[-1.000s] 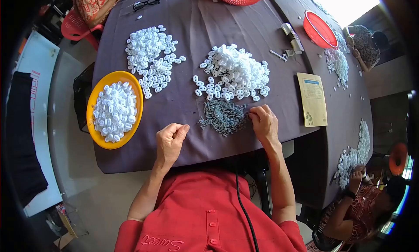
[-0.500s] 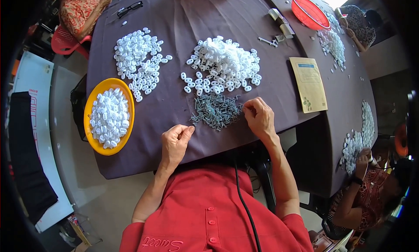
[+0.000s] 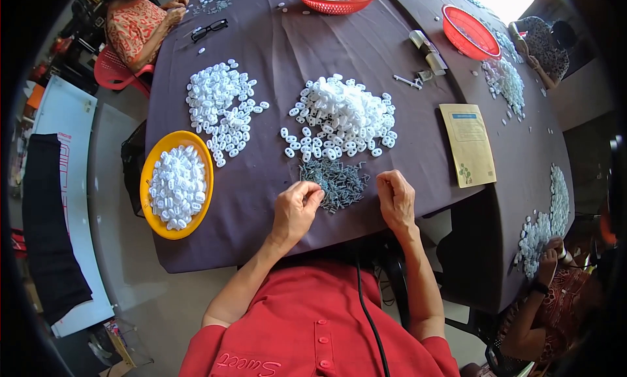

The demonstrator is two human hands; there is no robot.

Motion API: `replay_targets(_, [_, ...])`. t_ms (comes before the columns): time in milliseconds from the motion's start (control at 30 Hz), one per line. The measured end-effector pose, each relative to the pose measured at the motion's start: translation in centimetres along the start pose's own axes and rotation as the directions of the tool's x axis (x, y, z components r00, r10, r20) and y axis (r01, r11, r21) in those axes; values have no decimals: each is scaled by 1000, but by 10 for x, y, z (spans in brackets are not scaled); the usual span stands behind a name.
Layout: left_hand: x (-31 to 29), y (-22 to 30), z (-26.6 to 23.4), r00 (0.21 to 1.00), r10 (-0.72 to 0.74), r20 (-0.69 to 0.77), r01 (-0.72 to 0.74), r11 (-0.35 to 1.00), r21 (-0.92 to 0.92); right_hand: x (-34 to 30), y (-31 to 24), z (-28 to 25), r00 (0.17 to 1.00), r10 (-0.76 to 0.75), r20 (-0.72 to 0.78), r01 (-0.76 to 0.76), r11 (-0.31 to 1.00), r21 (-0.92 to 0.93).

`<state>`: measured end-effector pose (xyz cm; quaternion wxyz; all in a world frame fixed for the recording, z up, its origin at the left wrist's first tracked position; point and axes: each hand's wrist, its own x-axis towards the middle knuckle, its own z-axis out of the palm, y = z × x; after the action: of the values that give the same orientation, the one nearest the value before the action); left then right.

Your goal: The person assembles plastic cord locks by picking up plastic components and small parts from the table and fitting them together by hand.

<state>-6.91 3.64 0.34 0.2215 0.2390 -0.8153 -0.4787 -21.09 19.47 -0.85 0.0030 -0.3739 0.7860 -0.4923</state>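
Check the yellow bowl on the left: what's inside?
The yellow bowl holds a heap of small white plastic pieces, filling most of it. The bowl's bottom and any lower layers are covered.

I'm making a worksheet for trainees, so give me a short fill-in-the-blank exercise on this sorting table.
1. The bowl heaped with white plastic pieces is ____ in colour.
2. The left hand pinches at the edge of a pile of small ____ metal pins.
3. The right hand is curled into a loose ____ beside that pile.
4. The two mesh baskets at the far side of the table are ____.

Missing words: yellow; grey; fist; red
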Motion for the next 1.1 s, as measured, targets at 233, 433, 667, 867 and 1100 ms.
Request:
replay_targets(233, [54,-17,5,987,123,-104,-98,970,223,0,4,-1,996,62,-71,-60,998,37])
replay_targets(433, [80,-18,9,995,70,-71,-39,927,374,1,7,2,995,45,-87,-41,998,47])
replay_targets(667, [80,-29,11,994,78,-80,-44,930,365,2,6,3,996,11,-85,-9,1000,25])
replay_targets(867, [76,-28,-2,990,-28,-140,27,1000,-7,1,7,5,994,15,-105,-12,999,33])
replay_targets(1100, [42,10,-11,910,-302,283,405,787,-465,-6,-9,9,975,217,-46,-208,965,159])
